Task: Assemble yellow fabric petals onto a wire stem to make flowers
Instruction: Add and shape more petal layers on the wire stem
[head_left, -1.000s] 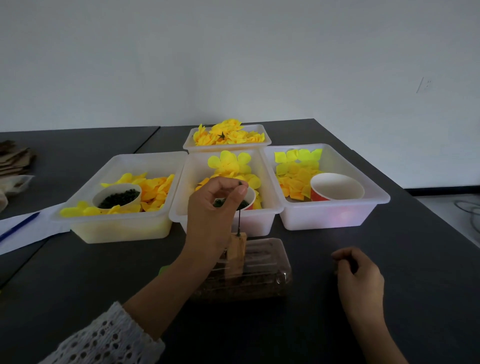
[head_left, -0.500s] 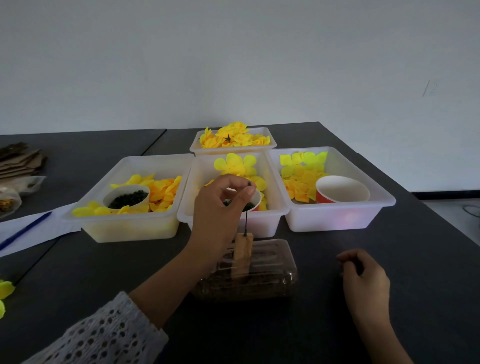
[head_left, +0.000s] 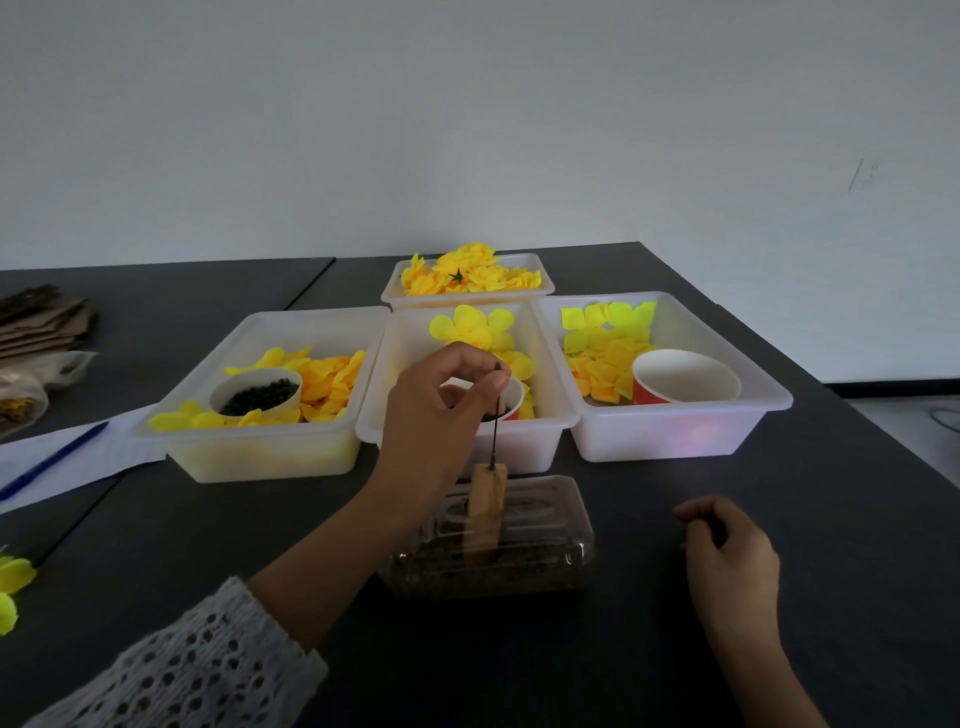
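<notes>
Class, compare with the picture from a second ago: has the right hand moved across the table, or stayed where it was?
No. The right hand stays resting on the dark table, just right of the clear plastic box, fingers loosely curled. The small apparent shift comes from the camera.

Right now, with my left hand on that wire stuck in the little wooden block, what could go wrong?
The left hand pinches the wire stem near its top, so a sideways push might bend it or tip the wooden block, which stands upright on the ridged clear plastic box. The middle bin sits just behind, so the knuckles may knock it.
</notes>
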